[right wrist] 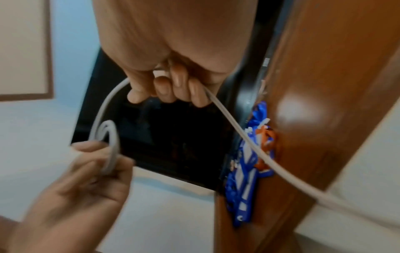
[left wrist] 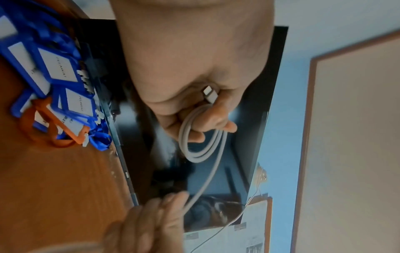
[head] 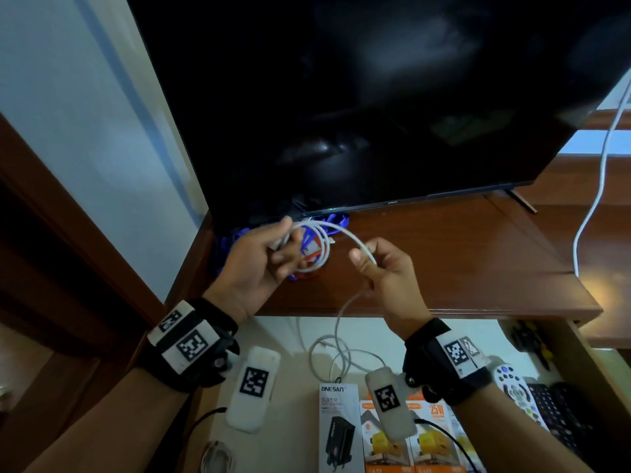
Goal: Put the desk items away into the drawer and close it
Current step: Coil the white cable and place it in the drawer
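Note:
A white charging cable (head: 345,232) hangs between both hands above the brown desk (head: 444,254). My left hand (head: 269,257) grips a small coil of it, with the plug end (left wrist: 209,93) sticking out by the thumb and loops (left wrist: 201,137) round the fingers. My right hand (head: 372,264) pinches the cable's free run (right wrist: 238,135), which trails down into the open drawer (head: 297,336) below. Blue and orange tag holders (head: 317,247) lie on the desk behind the left hand.
A dark TV screen (head: 375,97) stands at the back of the desk. The drawer holds charger boxes (head: 338,428), more white cable (head: 327,353), remotes (head: 515,390) and a keyboard (head: 560,411). Another white cord (head: 601,172) hangs at the right.

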### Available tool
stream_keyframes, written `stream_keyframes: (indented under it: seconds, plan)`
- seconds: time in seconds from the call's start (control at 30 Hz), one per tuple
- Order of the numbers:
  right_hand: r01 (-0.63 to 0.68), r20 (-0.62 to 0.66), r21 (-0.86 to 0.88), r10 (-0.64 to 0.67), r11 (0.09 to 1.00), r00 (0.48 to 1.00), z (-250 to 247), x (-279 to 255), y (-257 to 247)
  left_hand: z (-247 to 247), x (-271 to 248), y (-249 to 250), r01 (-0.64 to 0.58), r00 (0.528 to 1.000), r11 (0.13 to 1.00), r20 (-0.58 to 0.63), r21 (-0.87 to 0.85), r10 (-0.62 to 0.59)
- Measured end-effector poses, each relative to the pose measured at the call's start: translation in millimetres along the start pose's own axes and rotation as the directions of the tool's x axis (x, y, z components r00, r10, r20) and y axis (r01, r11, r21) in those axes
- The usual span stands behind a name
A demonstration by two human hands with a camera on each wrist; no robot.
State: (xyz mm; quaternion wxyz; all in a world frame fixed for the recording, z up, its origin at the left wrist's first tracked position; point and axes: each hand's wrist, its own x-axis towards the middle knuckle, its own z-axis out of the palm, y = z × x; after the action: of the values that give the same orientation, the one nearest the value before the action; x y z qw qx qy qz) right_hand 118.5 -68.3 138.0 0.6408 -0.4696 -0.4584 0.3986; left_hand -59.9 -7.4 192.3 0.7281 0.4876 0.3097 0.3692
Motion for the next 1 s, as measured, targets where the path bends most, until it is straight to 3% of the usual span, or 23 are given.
stream_keyframes:
  seconds: [0.1,0.2,0.37,0.47,0.6,0.7,0.87,1.0]
  plan:
    - [-0.155,-0.006,0.178,0.159,0.972,0.987,-6,-4,16,-5,1,9,-0.041,0.998,0.983,-0.063,-0.18,0.03]
    - [-0.195,-0.058,0.22,0.212,0.956,0.975,-10,0,20,-7,-1,11,-0.116,0.989,0.959,-0.116,-0.26,0.088]
    - [-0.129,-0.071,-0.055,0.125,0.99,0.99,4,4,10,-2,-1,7,-0.253,0.949,0.948,-0.238,-0.193,0.205]
    - [-0.076,0.056,-0.313,0.098,0.947,0.994,19,2,4,1,3,8,-0.315,0.916,0.949,-0.272,-0.035,0.294]
    - [0.063,0.264,-0.53,0.094,0.846,0.96,36,-3,-1,3,6,3,-0.343,0.884,0.889,-0.217,0.303,0.415]
    - [0.178,0.389,-0.567,0.071,0.804,0.918,40,-2,-8,0,5,-6,-0.323,0.893,0.805,-0.123,0.498,0.434]
    - [0.278,0.343,-0.508,-0.104,0.815,0.934,34,3,-15,-5,4,-20,-0.293,0.927,0.718,0.005,0.631,0.374]
    - [0.275,0.233,-0.409,-0.192,0.87,0.953,28,7,-16,-7,-1,-21,-0.232,0.97,0.733,0.093,0.639,0.226]
